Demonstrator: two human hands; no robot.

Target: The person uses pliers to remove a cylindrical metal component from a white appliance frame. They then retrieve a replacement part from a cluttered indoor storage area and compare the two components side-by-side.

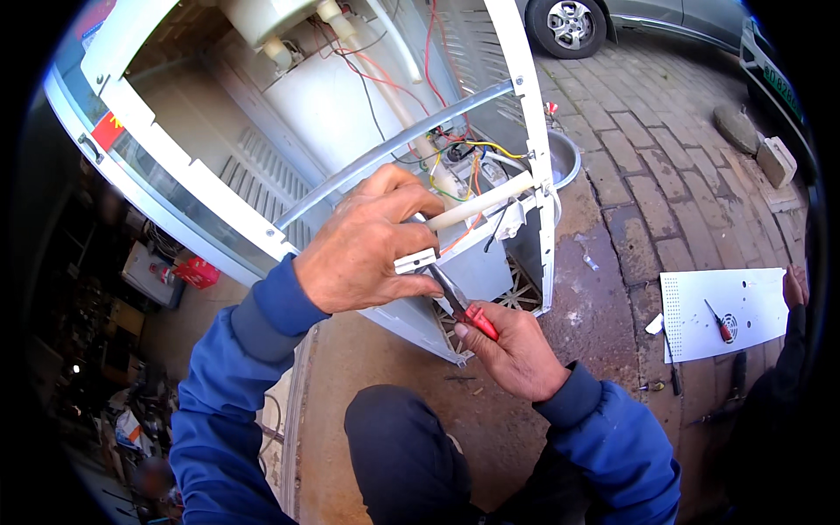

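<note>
In front of an open white appliance cabinet, my left hand is closed round a small white slotted piece, beside the end of a cream pipe. My right hand grips red-handled pliers, whose dark jaws reach up to the white piece by my left thumb. Coloured wires and more pipes show inside the cabinet, below and above a metal crossbar. My left fingertips are partly hidden.
A steel bowl sits behind the cabinet. At right, a perforated white panel carries a screwdriver, near another person's hand and loose tools. Parked cars, a stone and a brick stand beyond. Clutter fills the left.
</note>
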